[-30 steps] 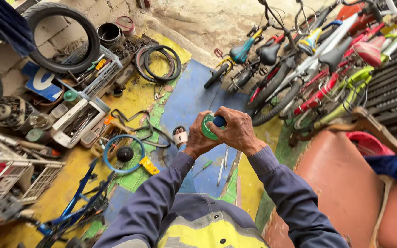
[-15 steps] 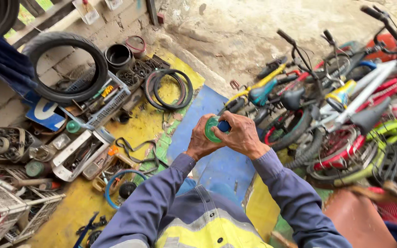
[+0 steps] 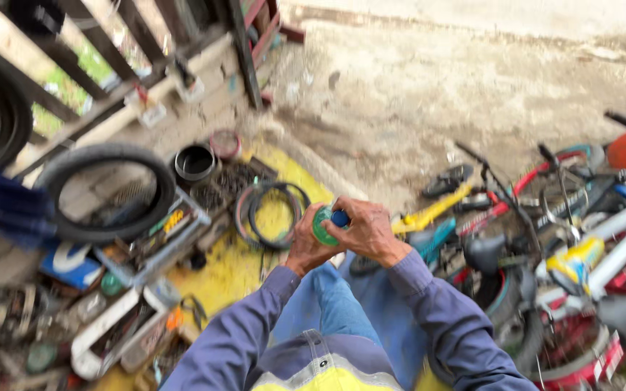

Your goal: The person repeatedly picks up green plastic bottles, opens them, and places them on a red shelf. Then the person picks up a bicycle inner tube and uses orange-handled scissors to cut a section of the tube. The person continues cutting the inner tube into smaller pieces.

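Two hands meet in the middle of the view, both closed around a small green container (image 3: 322, 226) with a blue cap (image 3: 340, 217); the left hand (image 3: 307, 245) cups the green body from below and behind, fingers curled tight about it; the right hand (image 3: 368, 230) wraps over the top, its fingers folded down around the blue cap, so both grips are shut with nothing spare between palm and object. The container is held up in the air in front of the chest, above the person's blue-trousered knee and the yellow mat (image 3: 235, 266) on the floor; what it is exactly, perhaps a small tin or tube, is hard to tell, since the hands cover most of it. Just left of the hands, coiled black tyres (image 3: 275, 215) lie on the mat; farther left, a big black tyre (image 3: 107, 190) leans against a low wall, with trays of tools (image 3: 155, 242) beside it. To the right, several bicycles (image 3: 581, 246) lie crowded together on the ground.
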